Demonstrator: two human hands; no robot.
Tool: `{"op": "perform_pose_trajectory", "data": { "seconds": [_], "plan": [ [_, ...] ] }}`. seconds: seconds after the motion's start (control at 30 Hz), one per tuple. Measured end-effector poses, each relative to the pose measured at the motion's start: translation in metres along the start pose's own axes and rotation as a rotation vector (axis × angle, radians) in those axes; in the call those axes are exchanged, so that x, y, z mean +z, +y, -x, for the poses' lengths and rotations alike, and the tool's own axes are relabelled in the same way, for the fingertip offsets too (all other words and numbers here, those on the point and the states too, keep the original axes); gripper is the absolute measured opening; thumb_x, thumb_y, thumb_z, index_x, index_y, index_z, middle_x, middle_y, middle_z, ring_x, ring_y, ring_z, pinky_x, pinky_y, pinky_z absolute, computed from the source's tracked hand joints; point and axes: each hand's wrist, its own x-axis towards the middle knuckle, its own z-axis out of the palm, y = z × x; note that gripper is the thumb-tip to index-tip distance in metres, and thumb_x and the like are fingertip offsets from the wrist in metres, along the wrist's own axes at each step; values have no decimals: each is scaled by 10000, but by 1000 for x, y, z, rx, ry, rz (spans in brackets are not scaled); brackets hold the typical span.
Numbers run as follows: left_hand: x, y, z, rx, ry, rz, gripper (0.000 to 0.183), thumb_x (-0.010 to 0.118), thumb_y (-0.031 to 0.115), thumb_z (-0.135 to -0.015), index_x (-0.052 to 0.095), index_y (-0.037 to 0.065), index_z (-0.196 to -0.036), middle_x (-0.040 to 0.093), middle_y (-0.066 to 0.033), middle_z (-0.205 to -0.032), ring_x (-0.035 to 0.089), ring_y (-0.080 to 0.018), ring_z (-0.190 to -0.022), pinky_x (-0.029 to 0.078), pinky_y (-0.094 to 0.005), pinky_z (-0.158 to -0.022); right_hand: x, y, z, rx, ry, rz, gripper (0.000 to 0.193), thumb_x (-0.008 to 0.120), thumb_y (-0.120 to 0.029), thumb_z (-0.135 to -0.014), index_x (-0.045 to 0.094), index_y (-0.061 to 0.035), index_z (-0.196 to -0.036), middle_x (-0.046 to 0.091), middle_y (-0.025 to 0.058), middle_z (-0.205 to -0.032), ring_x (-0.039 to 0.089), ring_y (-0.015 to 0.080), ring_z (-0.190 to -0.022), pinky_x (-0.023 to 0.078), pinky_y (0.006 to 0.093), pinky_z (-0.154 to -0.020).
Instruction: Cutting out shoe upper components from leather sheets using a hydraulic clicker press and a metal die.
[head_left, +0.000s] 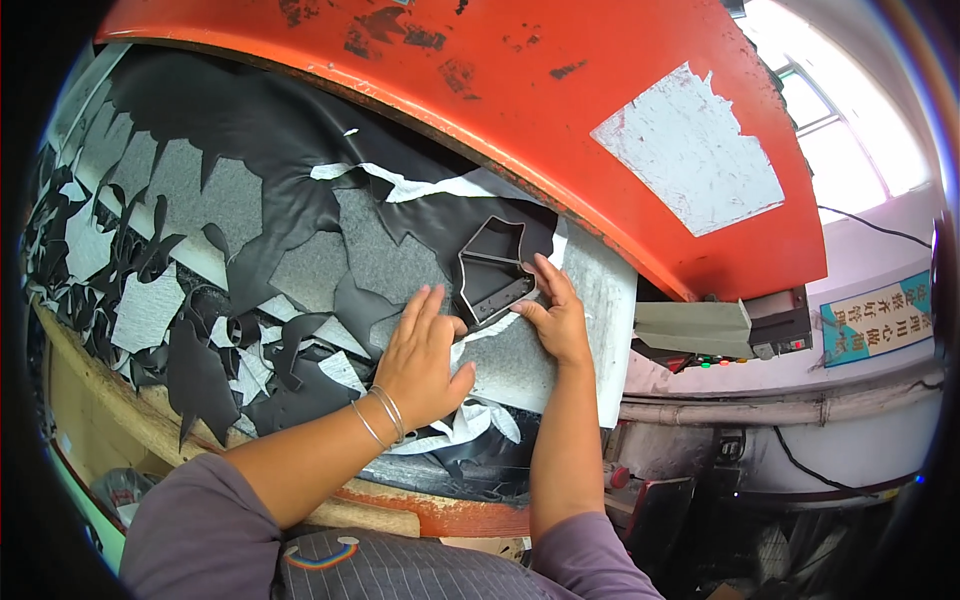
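Note:
A metal cutting die (500, 298), an open frame with a crossbar and angular outline, lies on the edge of a black leather sheet (250, 110). My right hand (560, 318) pinches the die's right side between thumb and fingers. Left of the die, my left hand (425, 350) rests with its fingers stretched out, one fingertip close to the die's lower left corner. Under the leather is a pale grey cutting board (500, 370), bare in several places where pieces are cut out. White-backed leather strips (470, 425) lie in front of my left hand.
A large orange press head (480, 60) hangs over the back of the board. Black and white leather scraps (200, 370) heap up at the left. On the right sits a control box (780, 330) with coloured buttons; a pipe (760, 408) runs along the wall.

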Motion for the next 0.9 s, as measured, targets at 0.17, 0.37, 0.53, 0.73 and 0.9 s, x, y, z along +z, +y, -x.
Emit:
{"op": "perform_pose_trajectory", "data": {
  "seconds": [0.17, 0.37, 0.53, 0.73, 0.9],
  "plan": [
    [3, -3, 1, -34, -75, -39, 445, 693, 223, -742, 489, 14, -1077, 403, -301, -1382, 349, -412, -1322, 292, -469, -1070, 5, 1, 7, 116, 70, -125, 600, 789, -188, -699, 588, -89, -1256, 594, 136, -1277, 549, 261, -1194, 267, 408, -1127],
    [5, -4, 1, -13, -66, -30, 411, 694, 230, -739, 510, 15, -1037, 442, -301, -1353, 374, -402, -1315, 277, -477, -1094, 7, 3, 13, 68, 131, 43, 523, 809, -182, -675, 657, -75, -1163, 608, 136, -1253, 535, 298, -1199, 372, 387, -1053],
    [1, -6, 2, 4, -81, -31, 390, 693, 233, -735, 523, 14, -1009, 455, -311, -1336, 385, -410, -1309, 267, -481, -1106, 9, 1, 15, 63, 145, 77, 502, 819, -172, -656, 675, -68, -1125, 618, 138, -1233, 540, 319, -1186, 423, 384, -1003],
    [1, -5, 3, 39, -110, -55, 389, 687, 243, -739, 524, 6, -1002, 431, -327, -1344, 364, -414, -1320, 259, -481, -1111, 6, -1, 16, 65, 150, 77, 497, 829, -175, -636, 681, -54, -1095, 630, 138, -1209, 550, 318, -1169, 449, 379, -973],
    [1, -3, 2, 58, -143, -44, 395, 684, 248, -747, 518, -2, -1004, 406, -333, -1357, 339, -412, -1335, 246, -482, -1116, 1, 6, 17, -26, 161, 179, 481, 828, -174, -639, 679, -42, -1077, 632, 141, -1196, 572, 314, -1131, 481, 364, -927]
  ]
}}
